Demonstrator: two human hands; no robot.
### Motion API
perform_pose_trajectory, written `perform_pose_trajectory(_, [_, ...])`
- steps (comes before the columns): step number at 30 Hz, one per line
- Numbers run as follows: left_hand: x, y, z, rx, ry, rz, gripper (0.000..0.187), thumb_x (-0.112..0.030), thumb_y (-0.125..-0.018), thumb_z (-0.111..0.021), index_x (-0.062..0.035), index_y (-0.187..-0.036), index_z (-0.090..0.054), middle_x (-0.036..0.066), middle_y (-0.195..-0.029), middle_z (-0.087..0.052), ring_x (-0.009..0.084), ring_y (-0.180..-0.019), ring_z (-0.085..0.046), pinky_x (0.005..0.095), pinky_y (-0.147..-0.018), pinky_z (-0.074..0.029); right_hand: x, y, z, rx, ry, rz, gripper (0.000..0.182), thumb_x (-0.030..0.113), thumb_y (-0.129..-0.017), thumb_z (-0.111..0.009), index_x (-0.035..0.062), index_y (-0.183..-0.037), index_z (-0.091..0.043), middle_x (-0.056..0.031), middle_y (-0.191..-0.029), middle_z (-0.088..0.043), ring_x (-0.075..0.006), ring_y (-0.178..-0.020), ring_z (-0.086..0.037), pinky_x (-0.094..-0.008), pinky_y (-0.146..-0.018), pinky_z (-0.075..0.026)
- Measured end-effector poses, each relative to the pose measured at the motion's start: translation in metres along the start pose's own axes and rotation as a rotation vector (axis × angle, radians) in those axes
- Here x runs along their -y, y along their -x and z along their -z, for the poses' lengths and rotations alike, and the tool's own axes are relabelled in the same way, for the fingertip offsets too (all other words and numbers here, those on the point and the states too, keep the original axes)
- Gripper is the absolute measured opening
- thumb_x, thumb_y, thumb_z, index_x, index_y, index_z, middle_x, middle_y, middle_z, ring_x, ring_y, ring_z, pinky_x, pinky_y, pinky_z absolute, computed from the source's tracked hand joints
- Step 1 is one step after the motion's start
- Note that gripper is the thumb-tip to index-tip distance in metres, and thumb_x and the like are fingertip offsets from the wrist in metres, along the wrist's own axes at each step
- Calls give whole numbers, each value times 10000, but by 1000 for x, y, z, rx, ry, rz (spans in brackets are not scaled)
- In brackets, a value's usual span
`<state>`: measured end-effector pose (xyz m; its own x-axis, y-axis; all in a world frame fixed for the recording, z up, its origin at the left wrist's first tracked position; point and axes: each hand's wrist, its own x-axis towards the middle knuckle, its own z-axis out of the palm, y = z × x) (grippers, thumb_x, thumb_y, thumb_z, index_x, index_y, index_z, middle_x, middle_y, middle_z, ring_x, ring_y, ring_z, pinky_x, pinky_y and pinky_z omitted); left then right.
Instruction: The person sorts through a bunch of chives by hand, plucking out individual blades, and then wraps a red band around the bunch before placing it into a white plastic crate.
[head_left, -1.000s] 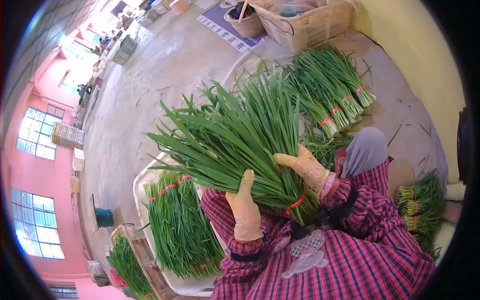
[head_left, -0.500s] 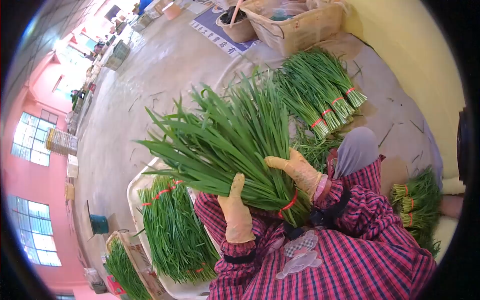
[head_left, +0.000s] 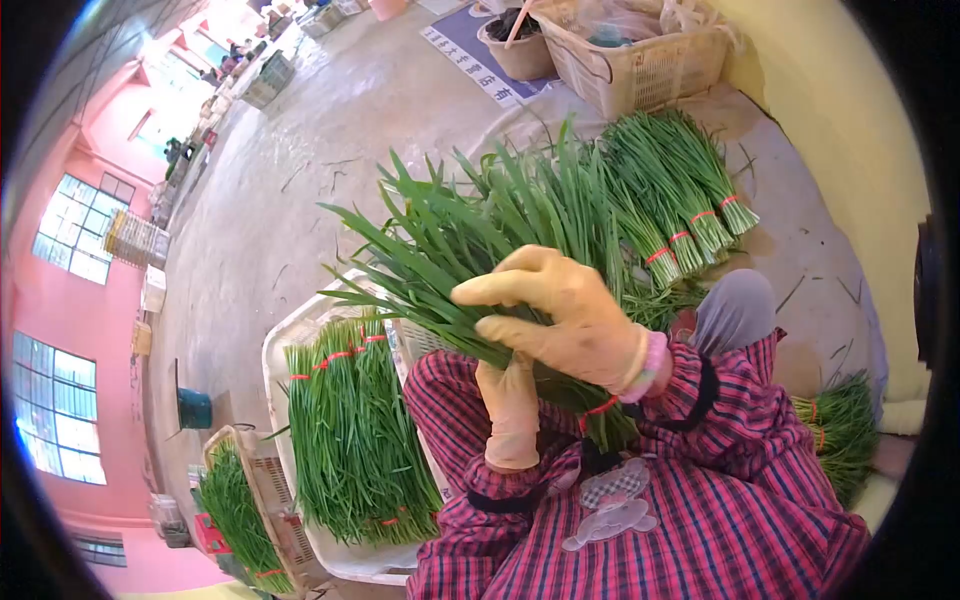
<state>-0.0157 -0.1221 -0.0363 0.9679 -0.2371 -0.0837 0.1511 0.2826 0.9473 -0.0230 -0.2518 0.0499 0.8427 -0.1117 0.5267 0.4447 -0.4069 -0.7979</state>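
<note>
Green bunch (head_left: 478, 238), red-banded, long axis five-to-eleven o'clock, tips at eleven; our left hand (head_left: 512, 408) clasps it, right hand (head_left: 572, 315) half-open over it.

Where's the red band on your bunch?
In the head view, right of centre: the red band wraps the bunch near its base, below the right hand.

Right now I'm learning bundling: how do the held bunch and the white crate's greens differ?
The held bunch is in the left hand, right hand over it; the greens lie in the white crate. The held bunch fans out, showing one red tie; the greens look packed, showing several. Both have long green leaves.
</note>
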Motion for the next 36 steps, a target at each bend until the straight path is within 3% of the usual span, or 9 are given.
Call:
perform_pose_trajectory(9, [12,3,7,68,-45,-85,460,-180,-917,-700,44,-1285,-542,63,-1243,-601,179,-1112,-572,315,-950,-460,-2,-40,-13,166,-17,36,191,236,-796,-740,104,-934,-734,-72,-882,-657,-246,-862,-620,-347,-778,-511])
perform_pose_trajectory(13, [-8,1,-5,-28,-138,0,324,-123,-916,-693,35,-1194,-638,31,-1155,-645,125,-1025,-569,277,-920,-446,-12,-59,16,282,90,383,106,197,-848,-686,102,-880,-721,-47,-848,-689,-239,-846,-650,-337,-752,-521])
perform_pose_trajectory(16, [-1,-2,3,-85,-144,10,317,-84,-908,-685,31,-1200,-633,25,-1161,-642,134,-1021,-569,284,-927,-444,-3,-72,45,178,196,460,141,230,-843,-663,95,-858,-703,-76,-857,-673,-288,-829,-644,-366,-739,-520])
perform_pose_trajectory(20, [-13,0,4,-119,-10,74,373,-64,-877,-709,19,-1227,-611,37,-1171,-640,152,-1024,-588,296,-949,-447,-2,-57,89,-51,155,255,244,282,-904,-641,48,-868,-697,-81,-819,-666,-201,-752,-643,-311,-687,-503])
perform_pose_trajectory(22, [-12,-1,10,-130,37,73,375,-60,-873,-712,14,-1226,-609,40,-1164,-644,153,-1020,-594,300,-945,-453,-27,-26,100,-160,-158,-272,290,283,-950,-600,15,-898,-700,-57,-796,-658,-137,-742,-619,-296,-678,-492])
perform_pose_trajectory(26, [-8,-4,18,-157,84,96,366,-50,-859,-718,1,-1204,-607,47,-1144,-653,158,-1004,-616,313,-920,-479,-80,55,72,-234,-215,-425,283,243,-976,-561,18,-1112,-665,-57,-917,-666,-114,-782,-600,-253,-714,-498])
perform_pose_trajectory(29, [-13,-2,16,-161,86,114,342,-51,-864,-708,-1,-1186,-606,49,-1129,-654,163,-994,-624,316,-897,-492,-81,96,45,-345,-530,-741,279,219,-975,-581,28,-1168,-643,-18,-962,-658,-100,-850,-594,-243,-785,-491])
perform_pose_trajectory(33, [-15,-2,14,-137,85,93,326,-46,-876,-686,-5,-1188,-600,51,-1122,-648,171,-991,-623,323,-888,-496,-64,97,39,-427,-490,-783,266,188,-971,-599,27,-1179,-640,6,-1002,-643,-68,-910,-566,-224,-836,-463])
perform_pose_trajectory(36, [-17,1,16,-88,43,61,314,-68,-902,-663,-1,-1201,-595,53,-1143,-644,176,-1017,-615,324,-904,-490,-51,83,46,-598,-478,-512,248,89,-942,-625,38,-1184,-645,20,-1010,-631,-57,-908,-560,-220,-823,-464])
